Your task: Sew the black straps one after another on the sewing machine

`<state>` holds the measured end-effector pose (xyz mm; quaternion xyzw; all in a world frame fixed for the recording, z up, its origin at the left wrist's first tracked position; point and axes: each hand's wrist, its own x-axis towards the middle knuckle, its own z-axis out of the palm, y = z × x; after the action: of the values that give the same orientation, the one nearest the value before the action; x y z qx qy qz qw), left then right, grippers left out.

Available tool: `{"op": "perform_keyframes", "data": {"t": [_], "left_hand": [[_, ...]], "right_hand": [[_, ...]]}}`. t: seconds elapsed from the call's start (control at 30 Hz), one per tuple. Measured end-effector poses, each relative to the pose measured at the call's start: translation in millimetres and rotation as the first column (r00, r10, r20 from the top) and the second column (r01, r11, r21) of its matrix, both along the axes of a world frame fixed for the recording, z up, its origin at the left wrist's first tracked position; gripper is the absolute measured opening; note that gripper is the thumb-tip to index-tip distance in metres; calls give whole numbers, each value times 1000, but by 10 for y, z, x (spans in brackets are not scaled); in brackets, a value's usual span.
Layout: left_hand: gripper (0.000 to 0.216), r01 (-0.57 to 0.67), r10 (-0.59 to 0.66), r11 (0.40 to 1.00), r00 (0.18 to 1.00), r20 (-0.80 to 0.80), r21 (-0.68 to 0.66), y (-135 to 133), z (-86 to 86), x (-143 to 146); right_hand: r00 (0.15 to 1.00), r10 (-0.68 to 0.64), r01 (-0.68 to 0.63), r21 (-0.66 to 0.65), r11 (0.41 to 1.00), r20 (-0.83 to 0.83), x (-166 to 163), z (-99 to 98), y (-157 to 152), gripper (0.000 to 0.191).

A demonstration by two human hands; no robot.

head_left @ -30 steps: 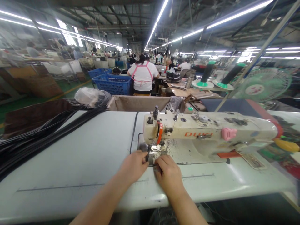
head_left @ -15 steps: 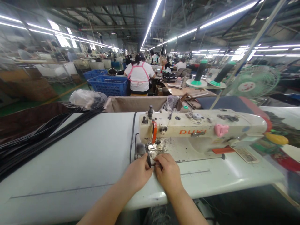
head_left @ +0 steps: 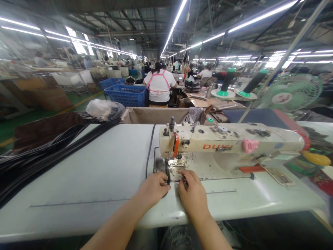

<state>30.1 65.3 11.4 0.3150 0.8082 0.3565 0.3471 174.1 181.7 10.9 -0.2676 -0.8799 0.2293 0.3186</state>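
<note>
A cream sewing machine (head_left: 234, 142) with orange lettering stands on a white table (head_left: 85, 184). My left hand (head_left: 152, 190) and my right hand (head_left: 194, 196) rest side by side on the machine bed just in front of the needle. Both are closed in a pinch. Between them a thin black strip (head_left: 167, 173) runs up under the presser foot. The left fingers grip the strip. What the right fingertips hold beside the needle plate is too small to make out.
A bundle of long black strips (head_left: 39, 156) lies across the table's left side. Thread cones (head_left: 227, 81) and a green fan (head_left: 292, 92) stand at the back right. A person in a white top (head_left: 159, 86) sits ahead by blue crates (head_left: 127, 94).
Both hands slid slightly toward me along the machine bed, with the black strip still pinched. The camera view shifted a little.
</note>
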Motion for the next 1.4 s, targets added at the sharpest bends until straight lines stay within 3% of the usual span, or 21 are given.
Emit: {"op": "perform_keyframes", "data": {"t": [0.17, 0.43, 0.63, 0.73, 0.97, 1.17, 1.4], "left_hand": [[17, 76, -76, 997, 996, -37, 2, -16, 42, -14], [25, 154, -152, 988, 962, -227, -11, -71, 191, -9], [23, 60, -54, 997, 994, -92, 58, -114, 90, 15], [22, 72, -62, 994, 991, -118, 82, -131, 52, 3], [20, 16, -13, 999, 997, -71, 51, -127, 170, -7], [27, -8, 9, 1000, 983, 183, -7, 58, 288, 30], [33, 2, -6, 1000, 970, 244, 17, 136, 238, 5]], "right_hand": [[998, 53, -55, -37, 998, -36, 108, -76, 8, 27], [985, 117, -116, -20, 993, 130, 221, 32, -5, 23], [961, 44, -66, 73, 995, 274, 234, 135, -90, 23], [946, 16, -55, 114, 992, 322, 196, 202, -116, 18], [935, -22, -41, 169, 985, 353, 130, 233, -127, 6], [956, -61, 21, 143, 989, 286, 167, 156, -124, 11], [944, -76, 62, 54, 997, 320, 262, 172, -129, 20]]}}
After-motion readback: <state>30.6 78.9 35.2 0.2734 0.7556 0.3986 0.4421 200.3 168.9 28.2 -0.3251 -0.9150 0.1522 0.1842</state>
